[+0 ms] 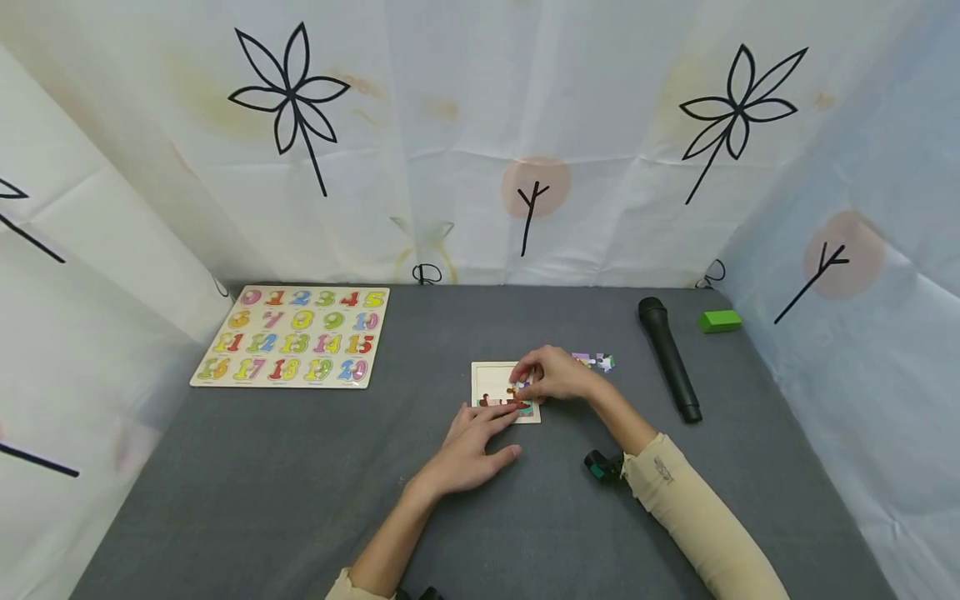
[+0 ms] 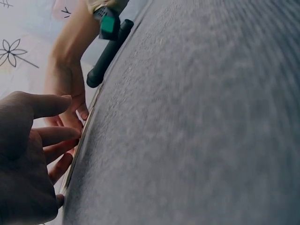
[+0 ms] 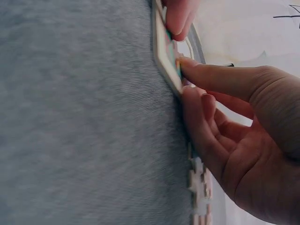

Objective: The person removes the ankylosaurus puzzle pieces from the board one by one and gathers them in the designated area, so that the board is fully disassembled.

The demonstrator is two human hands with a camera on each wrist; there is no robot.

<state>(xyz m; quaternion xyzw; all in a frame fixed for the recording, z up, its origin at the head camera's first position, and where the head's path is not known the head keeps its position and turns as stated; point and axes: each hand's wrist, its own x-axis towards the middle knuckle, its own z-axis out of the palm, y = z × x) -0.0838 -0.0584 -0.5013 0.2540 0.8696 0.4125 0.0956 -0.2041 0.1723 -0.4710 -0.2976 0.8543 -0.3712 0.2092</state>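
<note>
Between the fingertips of the right grip [image 1: 557,373], nearly closed, a piece [image 1: 520,388] is pinched over the board [image 1: 487,375]. Just nearer the body, the board is touched by the left grip [image 1: 471,452], fingers extended. Beside the right grip, loose pieces [image 1: 604,362] are seen on the tabletop [image 1: 300,467].

The head view looks forward and down from above, well back from the grip. Low and tilted, the left-wrist view looks past the near left hand [image 2: 23,157] toward the grip; the right-wrist view, closer, faces the right hand's [image 3: 251,152] fingertips. Both share the board's [image 3: 161,54] edge.
</note>
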